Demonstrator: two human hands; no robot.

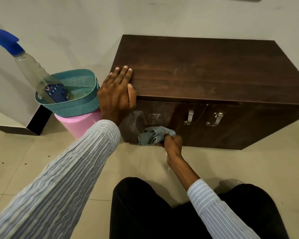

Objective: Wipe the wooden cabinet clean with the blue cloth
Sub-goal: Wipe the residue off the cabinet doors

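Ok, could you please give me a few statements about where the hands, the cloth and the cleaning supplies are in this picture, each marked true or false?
1. The right hand grips the blue cloth against the left door of the wooden cabinet. True.
2. The left hand holds the spray bottle. False: it rests flat on the cabinet's top corner; the spray bottle leans in the teal basket.
3. The teal basket sits on a pink stool. True.
4. Both cabinet doors hang open. False: both are closed.
5. Whitish smears show on the left door above the cloth. True.
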